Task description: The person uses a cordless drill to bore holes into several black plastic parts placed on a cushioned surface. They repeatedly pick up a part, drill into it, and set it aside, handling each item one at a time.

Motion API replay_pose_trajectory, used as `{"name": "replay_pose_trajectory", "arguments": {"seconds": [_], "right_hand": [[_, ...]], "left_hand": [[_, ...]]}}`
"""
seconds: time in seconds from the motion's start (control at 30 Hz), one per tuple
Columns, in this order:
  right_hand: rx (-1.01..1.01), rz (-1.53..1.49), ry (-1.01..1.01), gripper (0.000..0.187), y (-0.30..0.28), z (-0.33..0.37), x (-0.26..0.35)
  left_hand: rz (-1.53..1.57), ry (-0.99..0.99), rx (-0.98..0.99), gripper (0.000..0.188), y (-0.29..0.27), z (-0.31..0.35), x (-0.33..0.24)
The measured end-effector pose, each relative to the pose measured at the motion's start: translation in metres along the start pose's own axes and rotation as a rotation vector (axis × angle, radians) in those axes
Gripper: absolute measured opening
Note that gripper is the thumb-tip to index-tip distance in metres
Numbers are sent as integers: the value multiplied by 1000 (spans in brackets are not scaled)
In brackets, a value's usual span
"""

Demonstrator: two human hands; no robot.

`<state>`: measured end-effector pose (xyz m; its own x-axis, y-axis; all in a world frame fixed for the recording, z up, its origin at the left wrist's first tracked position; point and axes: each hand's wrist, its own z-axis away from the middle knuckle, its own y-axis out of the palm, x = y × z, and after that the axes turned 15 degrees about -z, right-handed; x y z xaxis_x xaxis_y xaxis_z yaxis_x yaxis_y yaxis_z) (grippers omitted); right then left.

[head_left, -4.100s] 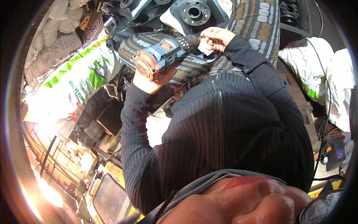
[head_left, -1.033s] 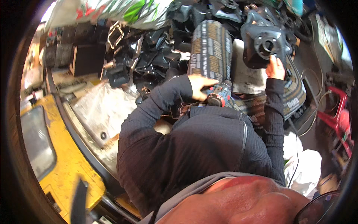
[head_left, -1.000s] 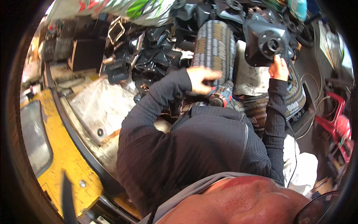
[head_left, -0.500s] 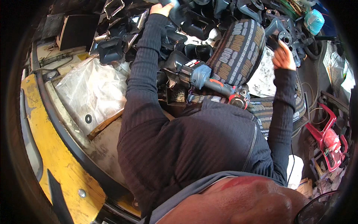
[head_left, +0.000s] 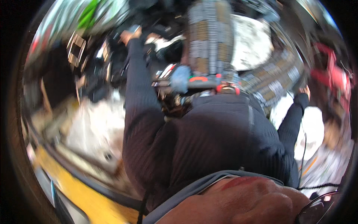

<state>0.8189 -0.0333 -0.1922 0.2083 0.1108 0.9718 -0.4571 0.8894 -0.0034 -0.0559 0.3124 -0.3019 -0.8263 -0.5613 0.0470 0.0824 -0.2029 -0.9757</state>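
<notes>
Motion smears the head view. My left hand (head_left: 130,35), its fingers curled at a small grey-blue piece too blurred to name, is at the far left over a heap of dark parts (head_left: 164,28). My right hand (head_left: 305,90) is low at the right, beyond the bent patterned trouser leg (head_left: 276,87); its fingers are too smeared to read. Between the hands, across the front of my dark top, lies a cordless power tool (head_left: 203,81) with a blue-grey battery end and red trim. Neither hand touches it.
At the left are crumpled clear plastic sheeting (head_left: 99,127) and a worn yellow panel (head_left: 85,194). A pale stained sheet (head_left: 253,43) lies between the trouser legs. At the right stand a red plastic frame (head_left: 332,74) and a white bag-like thing (head_left: 313,127).
The view has swung. My right hand has dropped from among the dark parts to beside the right leg. My left hand stays at the far heap; the power tool remains by my body.
</notes>
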Motion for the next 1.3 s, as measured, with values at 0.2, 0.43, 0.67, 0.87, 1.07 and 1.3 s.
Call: {"name": "replay_pose_trajectory", "arguments": {"seconds": [0.2,0.43,0.67,0.87,1.07,1.3], "right_hand": [[-742,416,-37,31,-75,4,-60],[-844,592,6,28,-11,-5,-63],[184,1337,136,38,53,-37,-73],[242,1451,358,46,56,-66,-99],[297,1349,25,43,44,-57,-36],[183,-33,46,31,104,9,56]], "left_hand": [[115,501,29,62,37,137,-40],[78,333,89,44,63,129,-20],[307,730,-584,28,-182,152,-59],[115,1384,-597,29,-293,223,-213],[-448,1286,-264,31,-174,329,-337],[-481,1403,275,53,-70,396,-343]]}}
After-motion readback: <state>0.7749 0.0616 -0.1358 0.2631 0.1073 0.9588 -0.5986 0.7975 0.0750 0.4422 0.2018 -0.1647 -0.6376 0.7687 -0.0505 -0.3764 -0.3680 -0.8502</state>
